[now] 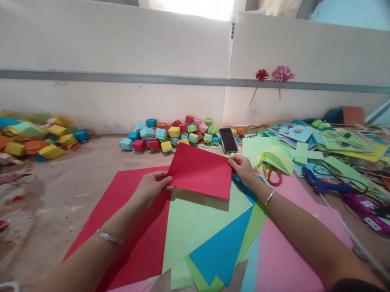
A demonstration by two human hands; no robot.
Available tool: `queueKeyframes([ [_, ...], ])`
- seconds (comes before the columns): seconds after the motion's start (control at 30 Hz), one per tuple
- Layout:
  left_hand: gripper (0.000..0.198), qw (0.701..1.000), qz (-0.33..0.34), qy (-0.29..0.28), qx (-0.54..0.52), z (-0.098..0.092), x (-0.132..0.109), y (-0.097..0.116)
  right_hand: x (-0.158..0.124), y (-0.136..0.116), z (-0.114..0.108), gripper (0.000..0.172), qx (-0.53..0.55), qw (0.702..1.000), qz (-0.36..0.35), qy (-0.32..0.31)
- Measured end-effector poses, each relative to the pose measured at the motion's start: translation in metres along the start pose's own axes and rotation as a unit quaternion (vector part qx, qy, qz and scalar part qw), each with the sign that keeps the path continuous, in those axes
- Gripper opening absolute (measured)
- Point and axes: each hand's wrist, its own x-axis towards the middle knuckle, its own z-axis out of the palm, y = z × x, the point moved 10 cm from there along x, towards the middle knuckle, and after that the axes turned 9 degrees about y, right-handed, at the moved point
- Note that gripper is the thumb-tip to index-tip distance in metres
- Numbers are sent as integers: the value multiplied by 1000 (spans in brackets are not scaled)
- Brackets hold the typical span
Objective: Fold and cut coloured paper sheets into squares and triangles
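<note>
The small red sheet (201, 171) is held up, slightly tilted, over the stack of coloured paper. The left hand (155, 184) pinches its left edge near the lower corner; the right hand (243, 169) pinches it at the upper right corner. Both grips are closed on the paper.

Status: the sheet is flat, with four edges defined and no fold discernible. Judging by this, any shaping of this piece is not yet done; the steps left cannot be determined from this view.

Below the hands lie a larger red sheet (143, 221) at left, a pale green sheet (193, 225) at centre, a blue sheet (223, 243) partly over it, and a pink sheet (290, 249) at right. The scissors (269, 176) rest just beside the right hand.

Behind the small sheet, formed paper boxes (160, 133) sit near a phone (229, 141); these appear complete. A second heap of boxes (51, 151) is at far left. A blue glue gun (326, 186) lies at right.
</note>
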Motion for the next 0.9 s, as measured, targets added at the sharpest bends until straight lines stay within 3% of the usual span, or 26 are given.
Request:
queueKeyframes([
  [0.1,20,999,-25,-2,-21,0,12,-3,1,-18,-7,36,-42,996,-71,15],
  [0.17,20,999,-32,-4,-34,1,17,-6,-4,-43,-7,39,-116,976,-186,15],
  [0.3,23,998,-42,-3,-37,3,18,-13,-40,-83,18,25,-278,848,-450,-30],
  [0.37,24,999,-38,1,-29,2,17,-15,-52,-81,31,23,-271,824,-489,-88],
  [0.47,22,1000,-11,8,-11,0,16,-13,-51,-60,47,25,-235,858,-409,-203],
  [0.53,20,1000,12,11,9,0,15,-9,-47,-43,53,27,-226,882,-333,-244],
  [0.73,15,994,74,19,74,2,14,-1,-32,-23,49,39,-249,917,-222,-218],
  [0.9,13,989,92,20,114,0,10,5,-26,-18,49,35,-269,931,-166,-181],
])
